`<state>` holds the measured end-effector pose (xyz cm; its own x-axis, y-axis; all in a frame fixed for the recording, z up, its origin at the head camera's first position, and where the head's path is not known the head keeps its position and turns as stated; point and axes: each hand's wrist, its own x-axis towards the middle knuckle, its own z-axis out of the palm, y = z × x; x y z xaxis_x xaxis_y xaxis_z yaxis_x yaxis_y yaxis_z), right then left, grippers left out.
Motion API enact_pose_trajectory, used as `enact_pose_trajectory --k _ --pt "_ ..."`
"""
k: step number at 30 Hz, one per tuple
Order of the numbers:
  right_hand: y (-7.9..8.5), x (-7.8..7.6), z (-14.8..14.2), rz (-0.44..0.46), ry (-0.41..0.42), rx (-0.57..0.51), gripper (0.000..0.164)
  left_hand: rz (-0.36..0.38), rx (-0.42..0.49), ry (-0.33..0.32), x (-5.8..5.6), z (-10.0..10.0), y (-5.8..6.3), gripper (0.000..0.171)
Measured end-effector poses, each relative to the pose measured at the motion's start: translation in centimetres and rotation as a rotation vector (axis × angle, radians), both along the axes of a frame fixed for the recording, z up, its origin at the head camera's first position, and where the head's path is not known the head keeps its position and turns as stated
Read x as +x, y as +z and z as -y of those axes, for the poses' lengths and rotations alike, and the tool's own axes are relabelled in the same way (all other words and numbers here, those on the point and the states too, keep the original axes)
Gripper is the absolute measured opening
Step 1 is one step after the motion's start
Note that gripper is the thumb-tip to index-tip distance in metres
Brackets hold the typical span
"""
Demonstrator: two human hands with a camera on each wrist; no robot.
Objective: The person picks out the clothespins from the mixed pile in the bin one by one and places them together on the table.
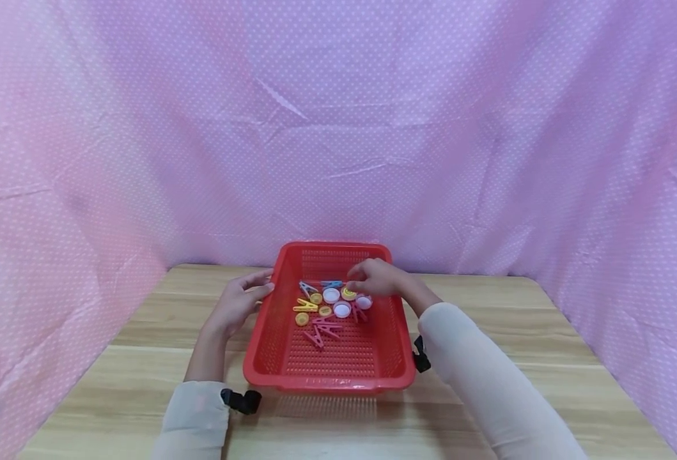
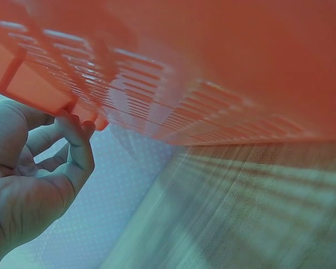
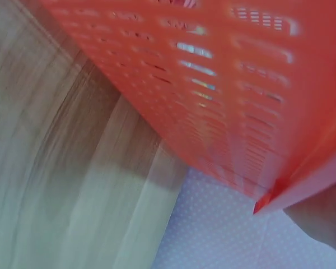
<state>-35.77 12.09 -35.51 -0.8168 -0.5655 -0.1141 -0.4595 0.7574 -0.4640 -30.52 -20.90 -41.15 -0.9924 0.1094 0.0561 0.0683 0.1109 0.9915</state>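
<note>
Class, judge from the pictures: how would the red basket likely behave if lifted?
The red basket is probably light for its size, its walls being heavily slotted. It looks fairly stiff: the rim runs straight at the left hand. If tilted, the loose clothespins inside might slide.

Observe your left forearm (image 1: 197, 412), sleeved in a pale fabric and extended forward from the lower edge with a slight inward lean. The left wrist (image 1: 213, 338) is bare. Your left hand (image 1: 240, 300) is turned inward; its thumb (image 1: 262, 292) lies below the index finger in the head view. The left wrist view shows the fingers (image 2: 81, 148) bent, tips drawn up, palm partly exposed. Your right forearm (image 1: 488, 377), likewise sleeved, runs diagonally forward and inward. Your right hand (image 1: 375, 278) is set farther forward than the left, back uppermost, fingers bent and directed inward. Its grip cannot be determined; the right wrist view shows only part of the hand.
</note>
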Motion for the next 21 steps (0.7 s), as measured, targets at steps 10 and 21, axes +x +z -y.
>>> enact_pose_trajectory --k 10,21 --pt "-0.3 -0.1 0.9 0.09 0.076 0.128 0.041 0.001 0.004 -0.006 -0.2 0.0 -0.2 0.047" --pt "-1.8 -0.4 1.9 0.012 0.207 0.283 0.035 -0.009 -0.018 -0.002 -0.4 0.2 -0.2 0.048"
